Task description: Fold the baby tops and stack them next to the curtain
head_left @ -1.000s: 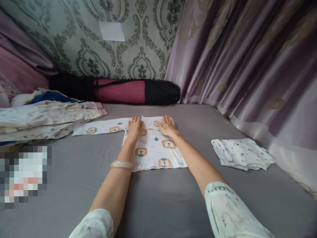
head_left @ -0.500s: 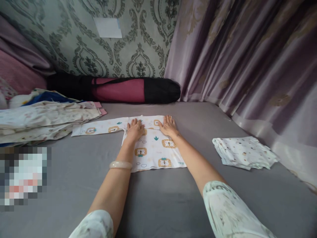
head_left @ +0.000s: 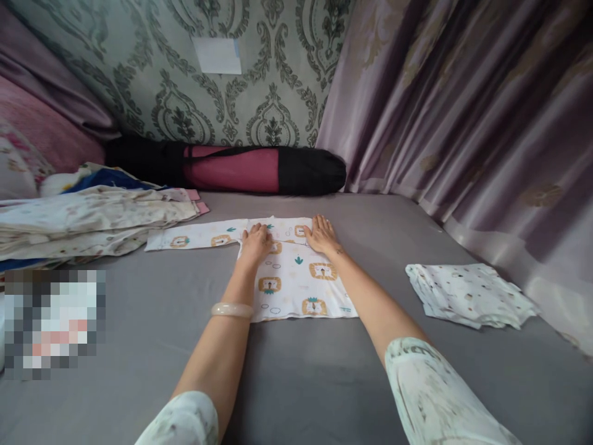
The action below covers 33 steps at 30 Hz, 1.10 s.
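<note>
A white long-sleeved child's shirt [head_left: 296,287] with orange lion faces and green leaf prints lies flat on the grey sheet. One sleeve [head_left: 199,233] stretches out to the left; the right sleeve is folded across the upper body. My left hand [head_left: 257,242] presses on the shirt near the left shoulder, its fingers slightly bent. At the right shoulder, my right hand [head_left: 323,235] rests palm down with fingers extended over the folded edge. A pale bangle [head_left: 231,310] circles my left wrist.
Loosely stacked clothes [head_left: 92,213] lie at the left. A folded white patterned garment [head_left: 470,293] sits at the right. Along the patterned wall stretches a black and pink cylindrical bag [head_left: 231,170]. Purple curtains [head_left: 417,93] hang at the right, and a blurred patch [head_left: 60,321] covers something at left.
The view has shifted slightly, so the scene sits further right. My left fingers look a little more bent. Both hands stay on the shirt, which keeps its shape.
</note>
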Each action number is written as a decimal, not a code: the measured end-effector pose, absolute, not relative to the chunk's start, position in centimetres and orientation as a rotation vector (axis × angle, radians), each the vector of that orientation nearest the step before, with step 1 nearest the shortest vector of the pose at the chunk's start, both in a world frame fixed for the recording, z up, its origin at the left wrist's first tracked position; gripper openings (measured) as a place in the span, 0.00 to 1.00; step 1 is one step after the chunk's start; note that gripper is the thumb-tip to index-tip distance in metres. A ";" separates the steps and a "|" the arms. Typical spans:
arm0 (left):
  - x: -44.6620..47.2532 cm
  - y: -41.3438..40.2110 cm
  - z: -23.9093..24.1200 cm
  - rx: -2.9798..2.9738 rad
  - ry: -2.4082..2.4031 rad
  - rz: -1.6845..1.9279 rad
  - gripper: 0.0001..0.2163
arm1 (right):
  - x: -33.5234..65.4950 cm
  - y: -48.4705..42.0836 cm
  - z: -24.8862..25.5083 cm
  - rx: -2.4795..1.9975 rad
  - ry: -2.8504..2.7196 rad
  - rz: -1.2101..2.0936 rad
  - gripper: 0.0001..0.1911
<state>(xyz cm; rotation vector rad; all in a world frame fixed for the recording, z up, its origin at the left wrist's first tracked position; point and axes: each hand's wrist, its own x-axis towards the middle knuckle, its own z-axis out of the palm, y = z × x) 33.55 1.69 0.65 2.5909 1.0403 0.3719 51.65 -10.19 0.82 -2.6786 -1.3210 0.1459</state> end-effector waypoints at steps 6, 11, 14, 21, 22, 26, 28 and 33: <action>33.3 1.5 1.0 2.595 1.025 0.360 0.14 | 51.9 -10.2 0.4 -2.683 -1.329 0.190 0.39; 33.2 1.5 1.3 2.569 1.016 0.385 0.15 | 52.0 -9.9 0.8 -2.702 -1.307 0.230 0.39; 33.2 1.6 1.4 2.565 1.012 0.389 0.16 | 51.1 -9.6 1.2 -2.682 -1.302 0.173 0.38; 33.3 1.8 1.2 2.577 1.039 0.356 0.15 | 47.8 -8.2 1.8 -2.578 -1.400 0.224 0.36; 33.3 1.9 1.2 2.584 1.041 0.354 0.14 | 47.5 -8.1 1.7 -2.580 -1.391 0.241 0.35; 33.2 1.9 1.1 2.609 1.028 0.339 0.13 | 47.2 -7.8 0.9 -2.626 -1.363 0.239 0.32; 33.2 1.8 1.2 2.612 1.026 0.322 0.13 | 47.3 -7.8 0.4 -2.633 -1.366 0.204 0.31; 33.2 1.9 1.6 2.601 1.035 0.300 0.13 | 47.5 -7.7 0.4 -2.633 -1.376 0.232 0.31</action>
